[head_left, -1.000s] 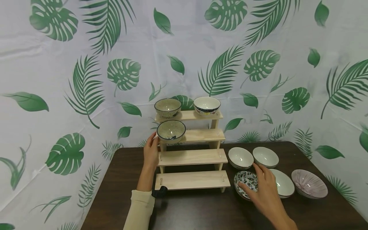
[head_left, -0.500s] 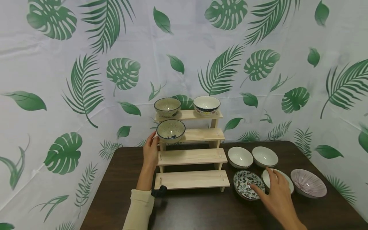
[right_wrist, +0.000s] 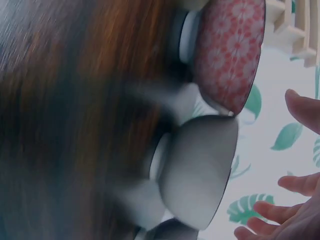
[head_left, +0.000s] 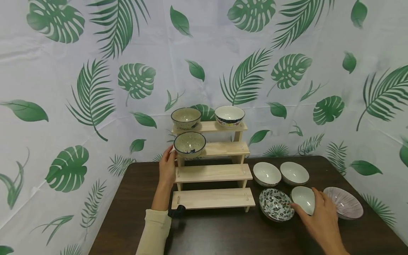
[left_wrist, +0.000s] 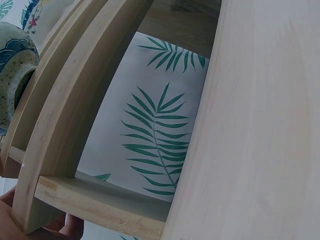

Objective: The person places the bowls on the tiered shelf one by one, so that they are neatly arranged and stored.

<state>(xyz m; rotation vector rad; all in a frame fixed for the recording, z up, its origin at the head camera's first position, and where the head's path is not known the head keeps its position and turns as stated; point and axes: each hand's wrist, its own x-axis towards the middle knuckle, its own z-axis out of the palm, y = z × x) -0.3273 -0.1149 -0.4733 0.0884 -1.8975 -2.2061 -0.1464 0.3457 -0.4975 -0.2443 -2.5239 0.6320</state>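
My left hand (head_left: 167, 168) grips the left end of a wooden tiered rack (head_left: 213, 173); in the left wrist view its fingers (left_wrist: 72, 227) curl round the wood at the lower left. Just above that hand, a speckled bowl with a dark rim (head_left: 190, 144) sits on the second tier from the top. My right hand (head_left: 323, 216) hovers with fingers spread over a plain white bowl (head_left: 301, 198) on the table. To its left lies a floral-patterned bowl (head_left: 276, 205), to its right a pink-streaked bowl (head_left: 345, 202), partly covered by the hand.
Two more white bowls, a left one (head_left: 267, 173) and a right one (head_left: 294, 173), stand behind. Another speckled bowl (head_left: 186, 118) and a white bowl with a patterned outside (head_left: 229, 115) occupy the top tier. A leaf-print cloth (head_left: 204, 53) hangs behind the dark table (head_left: 216, 233).
My right hand has travelled right, from over the floral-patterned bowl to over the white bowl beside the pink one. The left hand stays at the rack.
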